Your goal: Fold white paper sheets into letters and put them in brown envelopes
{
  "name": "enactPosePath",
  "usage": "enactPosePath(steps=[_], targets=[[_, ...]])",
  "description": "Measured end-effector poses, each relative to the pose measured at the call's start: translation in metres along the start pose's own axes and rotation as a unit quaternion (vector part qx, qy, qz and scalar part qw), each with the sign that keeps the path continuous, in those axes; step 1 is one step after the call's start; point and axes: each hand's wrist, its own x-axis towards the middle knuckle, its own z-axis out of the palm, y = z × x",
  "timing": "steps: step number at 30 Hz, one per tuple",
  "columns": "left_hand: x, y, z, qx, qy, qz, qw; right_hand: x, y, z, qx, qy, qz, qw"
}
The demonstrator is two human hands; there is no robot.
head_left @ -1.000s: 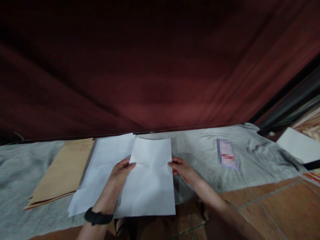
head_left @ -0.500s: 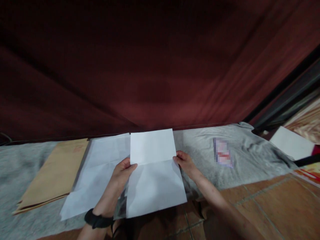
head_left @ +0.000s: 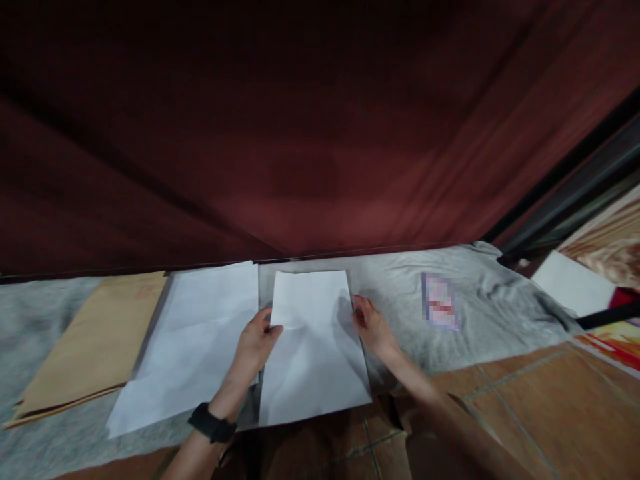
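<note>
Head view: creased rectangular white sheet (head_left: 313, 347).

Two white paper sheets (head_left: 313, 347) (head_left: 193, 347), one brown envelope (head_left: 85, 347), two hands (head_left: 257, 340) (head_left: 371, 327), one grey cloth (head_left: 480, 313), one printed card (head_left: 439, 301)

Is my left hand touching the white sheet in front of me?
Touching. The head view shows the left hand with its thumb and fingertips lying over the left edge of the white sheet; no gap shows between them.
</note>
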Motion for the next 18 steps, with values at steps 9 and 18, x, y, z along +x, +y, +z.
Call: enactPosePath(steps=[9,18], targets=[[-0.03,0.008,0.027,0.313,0.122,0.292,0.896,-0.037,-0.018,0.025,-0.275,-0.132,-0.251,0.919],[-0.046,-0.019,0.062,0.413,0.027,0.333,0.847,-0.042,-0.01,0.021,-0.334,-0.146,-0.259,0.894]])
